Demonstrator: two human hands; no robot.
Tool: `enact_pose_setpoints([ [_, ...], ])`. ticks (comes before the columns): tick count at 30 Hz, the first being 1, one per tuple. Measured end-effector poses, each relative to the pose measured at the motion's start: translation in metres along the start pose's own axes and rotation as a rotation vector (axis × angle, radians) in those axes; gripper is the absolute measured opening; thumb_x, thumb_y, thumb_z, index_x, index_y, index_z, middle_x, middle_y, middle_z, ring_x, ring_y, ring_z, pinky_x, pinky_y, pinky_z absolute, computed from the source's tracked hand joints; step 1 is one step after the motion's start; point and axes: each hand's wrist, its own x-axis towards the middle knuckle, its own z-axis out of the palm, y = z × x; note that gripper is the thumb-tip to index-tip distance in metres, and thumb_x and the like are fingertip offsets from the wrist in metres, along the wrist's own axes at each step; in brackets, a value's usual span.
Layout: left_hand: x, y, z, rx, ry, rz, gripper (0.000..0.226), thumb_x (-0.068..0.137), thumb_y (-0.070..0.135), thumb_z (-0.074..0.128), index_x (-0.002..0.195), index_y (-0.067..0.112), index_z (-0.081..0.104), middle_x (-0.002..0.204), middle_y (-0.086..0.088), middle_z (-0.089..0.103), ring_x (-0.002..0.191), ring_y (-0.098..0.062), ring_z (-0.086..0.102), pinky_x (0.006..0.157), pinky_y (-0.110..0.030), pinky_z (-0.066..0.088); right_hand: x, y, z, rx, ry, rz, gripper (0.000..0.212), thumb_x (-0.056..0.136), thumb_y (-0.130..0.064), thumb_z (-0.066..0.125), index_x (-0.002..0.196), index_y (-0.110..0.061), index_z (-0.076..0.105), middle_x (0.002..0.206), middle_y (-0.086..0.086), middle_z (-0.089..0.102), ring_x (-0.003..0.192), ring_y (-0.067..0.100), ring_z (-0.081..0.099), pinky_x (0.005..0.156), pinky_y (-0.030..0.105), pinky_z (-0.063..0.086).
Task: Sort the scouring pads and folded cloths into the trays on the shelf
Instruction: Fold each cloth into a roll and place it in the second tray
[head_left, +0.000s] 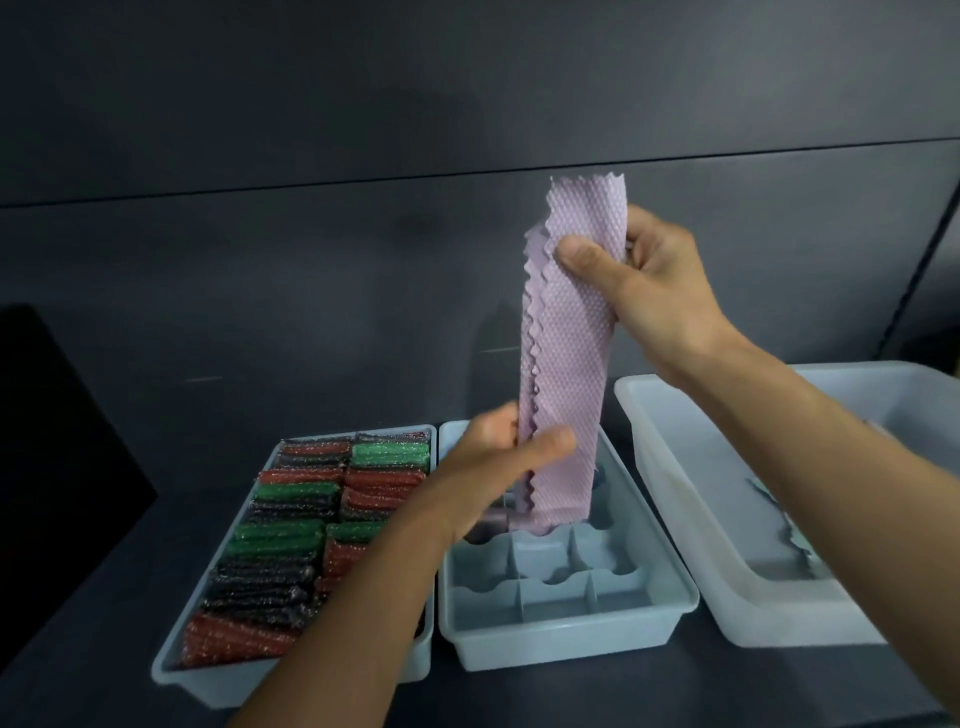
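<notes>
A lilac cloth (566, 364), folded into a long strip, is held upright over the divided tray (670, 587) on the shelf, pinched near its top by the right hand (654, 291) and gripped lower down by the left hand (498, 467). Pads (291, 540) are packed in the neighbouring tray (171, 670). The folding step appears to be in hand; a shorter fold, then lowering into a compartment, is likely called for

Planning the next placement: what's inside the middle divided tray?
The middle tray shows front compartments with nothing in them. The purple cloth, held by the left hand and right hand, hangs over the rear slots, hiding their contents.
</notes>
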Motion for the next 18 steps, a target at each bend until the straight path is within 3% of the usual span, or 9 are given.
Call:
enact_pose_setpoints([
  [3, 0.011, 0.012, 0.005, -0.034, 0.211, 0.091, 0.038, 0.078, 0.043, 0.071, 0.098, 0.011, 0.073, 0.095, -0.002, 0.077, 0.090, -0.019, 0.073, 0.088, -0.041, 0.057, -0.003, -0.002, -0.001, 0.006, -0.038, 0.005, 0.010, 0.091, -0.013, 0.064, 0.100, -0.008, 0.064, 0.081, -0.004, 0.071, 0.073, 0.010, 0.068, 0.063, 0.021, 0.052],
  [6, 0.020, 0.006, 0.003, -0.014, 0.316, 0.022, 0.024, 0.087, 0.035, 0.070, 0.081, 0.012, 0.076, 0.081, -0.003, 0.077, 0.073, -0.016, 0.072, 0.083, -0.041, 0.056, -0.008, -0.004, -0.004, 0.010, -0.077, -0.018, 0.010, 0.088, -0.011, 0.066, 0.098, -0.010, 0.067, 0.079, -0.004, 0.072, 0.072, 0.011, 0.069, 0.062, 0.023, 0.053],
  [12, 0.028, 0.002, -0.008, -0.290, 0.364, -0.209, 0.023, 0.095, 0.023, 0.061, 0.102, 0.002, 0.069, 0.084, -0.008, 0.072, 0.070, -0.018, 0.066, 0.064, -0.027, 0.054, -0.043, 0.010, -0.006, -0.046, -0.244, -0.081, 0.017, 0.075, -0.003, 0.074, 0.089, -0.012, 0.074, 0.079, -0.015, 0.074, 0.074, 0.000, 0.069, 0.071, 0.013, 0.051],
  [14, 0.030, 0.002, -0.014, -0.404, 0.327, -0.244, 0.021, 0.098, 0.015, 0.055, 0.105, -0.001, 0.067, 0.096, -0.014, 0.069, 0.080, -0.023, 0.065, 0.074, -0.033, 0.056, -0.060, 0.023, -0.006, -0.157, -0.317, -0.110, 0.015, 0.074, -0.013, 0.076, 0.084, -0.023, 0.075, 0.078, -0.020, 0.072, 0.074, -0.006, 0.065, 0.074, 0.010, 0.048],
  [18, 0.030, 0.003, -0.022, -0.576, 0.283, -0.330, 0.036, 0.103, 0.026, 0.039, 0.112, -0.002, 0.061, 0.109, -0.019, 0.066, 0.101, -0.030, 0.062, 0.103, -0.045, 0.046, -0.078, 0.059, -0.007, -0.393, -0.382, -0.223, 0.020, 0.073, -0.016, 0.079, 0.093, -0.014, 0.077, 0.103, -0.006, 0.074, 0.107, 0.007, 0.066, 0.094, 0.036, 0.053],
])
